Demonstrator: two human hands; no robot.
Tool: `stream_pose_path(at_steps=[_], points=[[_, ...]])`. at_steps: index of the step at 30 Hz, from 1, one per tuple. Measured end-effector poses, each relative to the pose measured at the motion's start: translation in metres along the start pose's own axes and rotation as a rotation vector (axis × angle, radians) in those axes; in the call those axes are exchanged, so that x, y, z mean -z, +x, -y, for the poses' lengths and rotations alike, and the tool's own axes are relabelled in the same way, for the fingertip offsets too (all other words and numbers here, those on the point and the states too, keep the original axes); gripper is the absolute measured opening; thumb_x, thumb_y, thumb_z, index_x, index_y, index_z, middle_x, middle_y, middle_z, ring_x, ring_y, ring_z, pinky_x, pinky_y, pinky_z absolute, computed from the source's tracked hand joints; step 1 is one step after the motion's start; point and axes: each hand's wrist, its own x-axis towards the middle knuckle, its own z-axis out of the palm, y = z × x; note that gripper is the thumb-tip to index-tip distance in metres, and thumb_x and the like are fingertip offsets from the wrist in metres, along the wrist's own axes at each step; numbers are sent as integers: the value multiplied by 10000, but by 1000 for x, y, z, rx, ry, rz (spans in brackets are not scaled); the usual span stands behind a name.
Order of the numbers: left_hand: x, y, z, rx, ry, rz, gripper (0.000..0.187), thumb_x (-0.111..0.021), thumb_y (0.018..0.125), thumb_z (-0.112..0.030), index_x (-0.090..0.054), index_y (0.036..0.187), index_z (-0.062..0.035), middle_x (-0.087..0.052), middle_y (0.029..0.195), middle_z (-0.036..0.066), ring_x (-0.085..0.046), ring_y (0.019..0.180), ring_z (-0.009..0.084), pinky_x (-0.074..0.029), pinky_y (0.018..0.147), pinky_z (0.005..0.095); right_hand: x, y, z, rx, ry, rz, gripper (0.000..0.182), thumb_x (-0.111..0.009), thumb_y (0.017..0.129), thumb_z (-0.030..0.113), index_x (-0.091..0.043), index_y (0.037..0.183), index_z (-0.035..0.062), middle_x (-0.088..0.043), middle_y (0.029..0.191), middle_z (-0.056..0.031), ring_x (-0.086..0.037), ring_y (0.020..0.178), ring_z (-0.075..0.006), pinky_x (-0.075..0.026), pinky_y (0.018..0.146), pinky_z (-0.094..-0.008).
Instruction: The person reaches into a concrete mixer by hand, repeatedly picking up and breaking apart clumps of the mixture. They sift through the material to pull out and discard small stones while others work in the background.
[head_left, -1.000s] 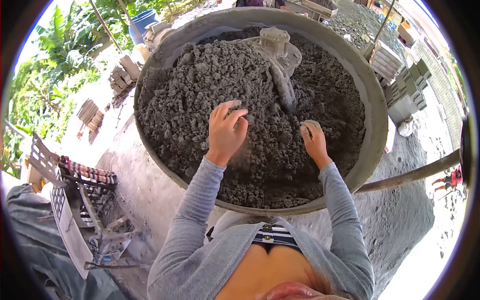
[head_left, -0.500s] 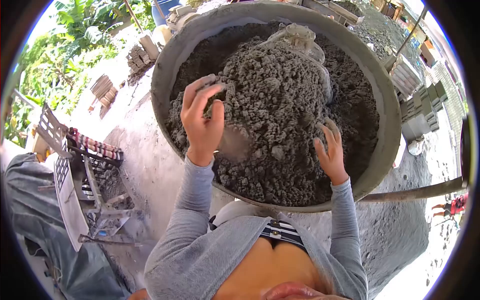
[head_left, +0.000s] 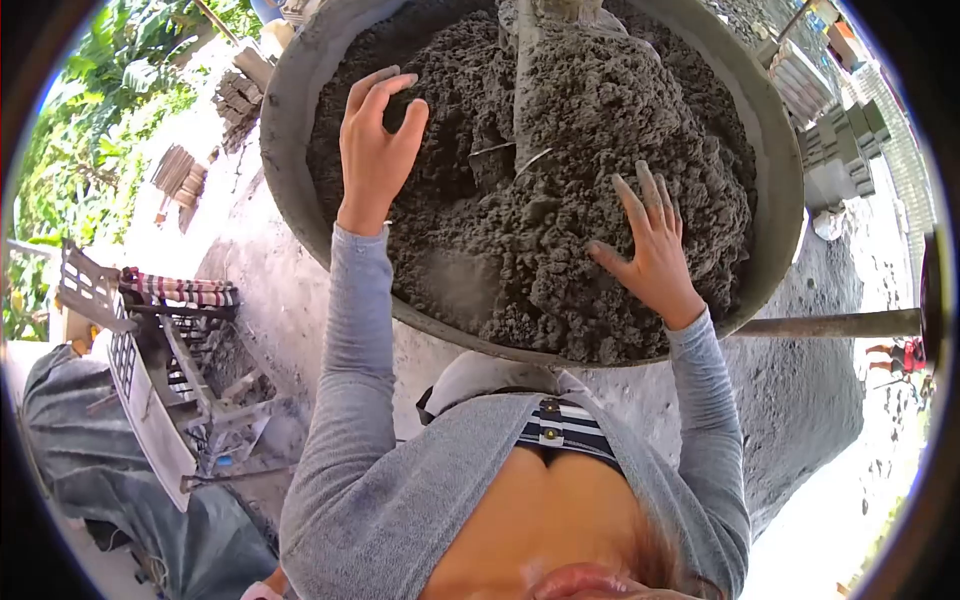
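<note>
A large round mixer pan [head_left: 287, 180] in front of me holds a heap of damp, crumbly grey cement mix [head_left: 610, 110]. From the hub at the far middle, a mortar-coated mixing arm [head_left: 527, 85] reaches toward me, its lower end sunk in the mix. Over the left part of the pan is my left hand [head_left: 378, 150], fingers loosely bent and apart, holding nothing. My right hand [head_left: 652, 250], fingers spread and grey with mix, is over the near right part of the heap, palm down, with nothing in its grasp.
A metal bar [head_left: 830, 326] sticks out from the pan's right side. Left stands a worn chair frame [head_left: 190, 370] with a striped cloth [head_left: 180, 288], beside a dark tarp [head_left: 150, 500]. Stacked blocks [head_left: 835, 150] stand at the right, more blocks [head_left: 180, 178] at the left.
The mixing arm has swung round toward me, and the heap's shape has shifted. My right hand has moved forward with fingers spread wider; my left has moved slightly left. The pan sits higher in view.
</note>
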Motion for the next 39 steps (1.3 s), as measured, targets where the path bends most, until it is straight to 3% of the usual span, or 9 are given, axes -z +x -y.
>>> stream_pose_path(at_steps=[2, 8, 15, 22, 25, 30, 32, 35, 39], points=[[-21, 5, 14, 194, -247, 60, 261, -633, 834, -189, -654, 1051, -46, -581, 1179, 106, -587, 1031, 264, -475, 854, 359, -9, -6, -3, -17, -55, 1, 808, -591, 813, 606, -310, 1459, 210, -180, 1543, -112, -139, 1396, -441, -178, 1087, -622], [-73, -35, 72, 240, 327, 395, 348, -582, 840, -253, -651, 1104, -38, -555, 1236, 137, -585, 1054, 308, -493, 872, 414, -50, -20, -8, -163, -392, 272, 762, -743, 748, 367, -389, 1412, 251, -189, 1535, -50, -209, 1343, -479, -404, 916, -672], [-85, -41, 64, 61, 347, 508, 345, -566, 863, -250, -630, 1157, -82, -552, 1258, 106, -583, 1077, 303, -479, 901, 399, -116, -41, -68, -263, 81, 878, 337, -639, 715, -4, -664, 1046, 54, -640, 1081, -178, -583, 1034, -377, -498, 824, -462], [-84, -49, 65, 168, 326, 810, 391, -507, 894, -301, -608, 1189, -65, -560, 1247, 118, -584, 1066, 311, -474, 898, 416, -70, -2, -51, -118, 145, 579, 298, -576, 783, 30, -656, 1069, 47, -659, 987, -195, -618, 942, -384, -497, 799, -436], [-93, -52, 67, 279, 409, 1395, 450, -451, 918, -310, -545, 1286, -69, -541, 1302, 137, -542, 1135, 339, -439, 964, 426, -41, 37, -32, -116, 331, 383, 238, -583, 835, 97, -654, 1056, 44, -668, 966, -177, -629, 893, -364, -494, 779, -425], [-106, -67, 53, 340, 397, 1552, 477, -427, 923, -289, -482, 1356, -95, -502, 1360, 141, -459, 1257, 326, -388, 1041, 412, -76, 59, -33, -61, 481, 118, 244, -624, 871, 243, -651, 989, 31, -652, 921, -145, -607, 823, -325, -482, 746, -392], [-118, -75, 62, 243, 364, 1586, 485, -432, 914, -303, -488, 1352, -103, -495, 1369, 136, -460, 1254, 327, -384, 1043, 417, -116, 37, -48, 29, 303, 374, 322, -643, 851, 292, -645, 1025, 21, -628, 951, -149, -596, 960, -323, -466, 845, -411], [-119, -81, 64, 247, 375, 1626, 502, -446, 896, -321, -495, 1349, -112, -490, 1375, 133, -460, 1255, 324, -378, 1047, 420, -98, 32, -26, -155, -20, 1374, 532, -637, 851, 393, -566, 1255, 54, -603, 1185, -185, -551, 1126, -352, -436, 972, -415], [-121, -72, 63, 286, 408, 1652, 498, -438, 895, -311, -498, 1348, -111, -478, 1388, 127, -446, 1269, 319, -370, 1056, 422, -118, 23, -37, -23, 242, 1054, 537, -610, 867, 410, -560, 1253, 40, -589, 1219, -194, -551, 1135, -352, -443, 958, -421]])
